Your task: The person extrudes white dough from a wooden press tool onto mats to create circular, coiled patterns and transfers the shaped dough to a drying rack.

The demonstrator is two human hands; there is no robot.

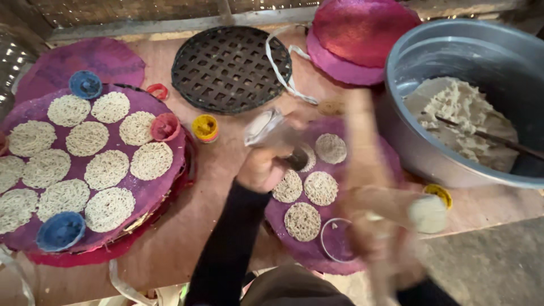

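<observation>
At the left, a purple round mat (148, 190) is covered with many pale noodle discs (106, 169), and small blue (60, 230) and pink cups (165, 126) are placed on it. A black lattice tray (231, 68) is seen at the far side. Near the middle, a press tool (271, 129) is clasped by the left hand (262, 168), fingers closed around it, above a second purple mat (340, 241) where five noodle discs (321, 187) are laid. The right hand (381, 226) is blurred; it cannot be told how its fingers are set. At the right, pale dough (453, 110) is kept in a grey basin (419, 147).
</observation>
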